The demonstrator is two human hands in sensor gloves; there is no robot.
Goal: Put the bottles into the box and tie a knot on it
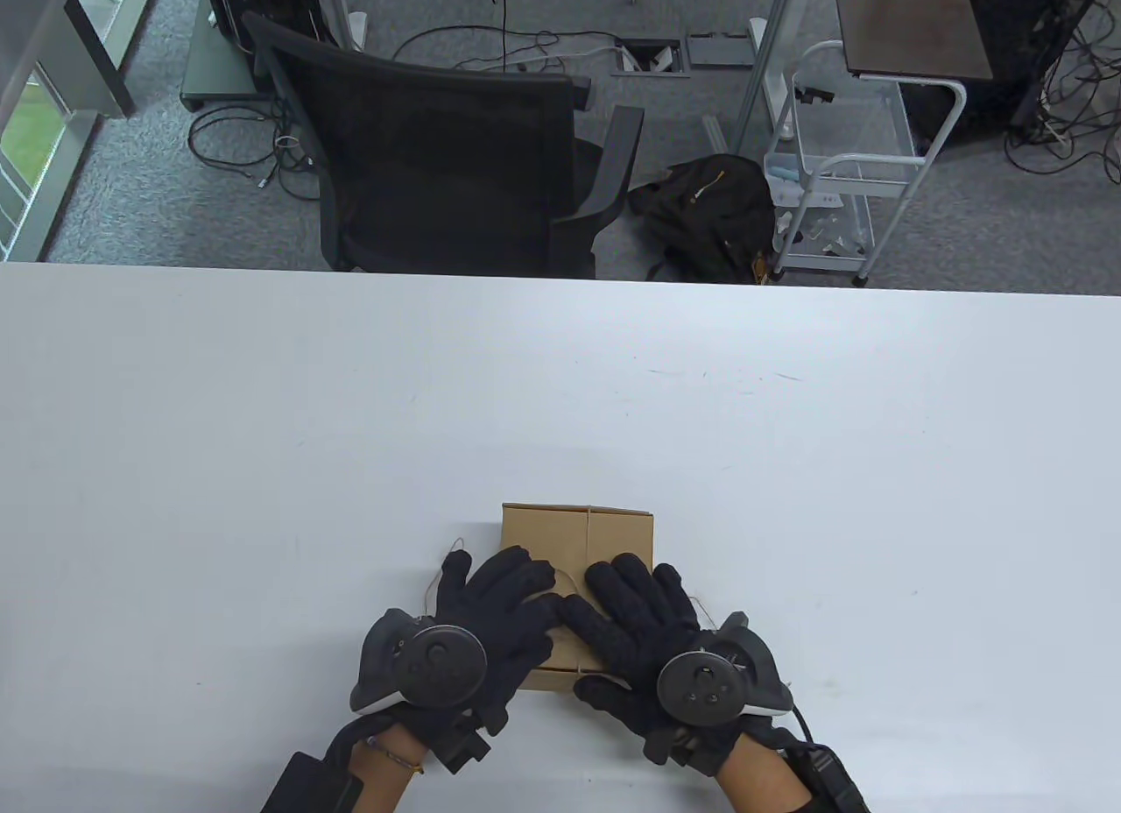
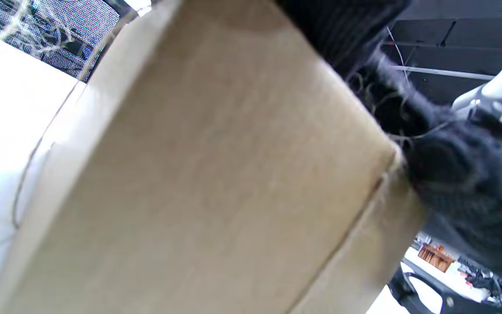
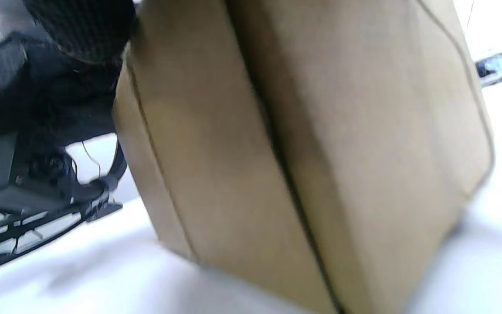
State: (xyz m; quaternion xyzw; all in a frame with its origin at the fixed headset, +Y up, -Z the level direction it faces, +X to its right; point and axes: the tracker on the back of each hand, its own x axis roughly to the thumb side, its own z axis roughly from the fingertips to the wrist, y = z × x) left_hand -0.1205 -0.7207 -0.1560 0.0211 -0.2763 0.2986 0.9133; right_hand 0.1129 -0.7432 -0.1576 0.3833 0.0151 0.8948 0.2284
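A closed brown cardboard box (image 1: 613, 533) lies near the table's front edge and fills both wrist views (image 2: 211, 174) (image 3: 320, 152). A thin string (image 1: 588, 528) runs over its top and down its sides. My left hand (image 1: 499, 594) lies on the left part of the lid with its fingers spread and fairly straight. My right hand (image 1: 631, 611) rests on the right part of the lid, its thumb down at the near face. Loose string curls out beside each hand (image 1: 451, 550) (image 1: 698, 601); whether any finger pinches it is hidden. No bottle shows.
The white table (image 1: 263, 463) stretches wide on all sides of the box. Beyond its far edge stand a black office chair (image 1: 438, 156), a black backpack (image 1: 709, 208) and a white wire trolley (image 1: 841, 173) on the grey carpet.
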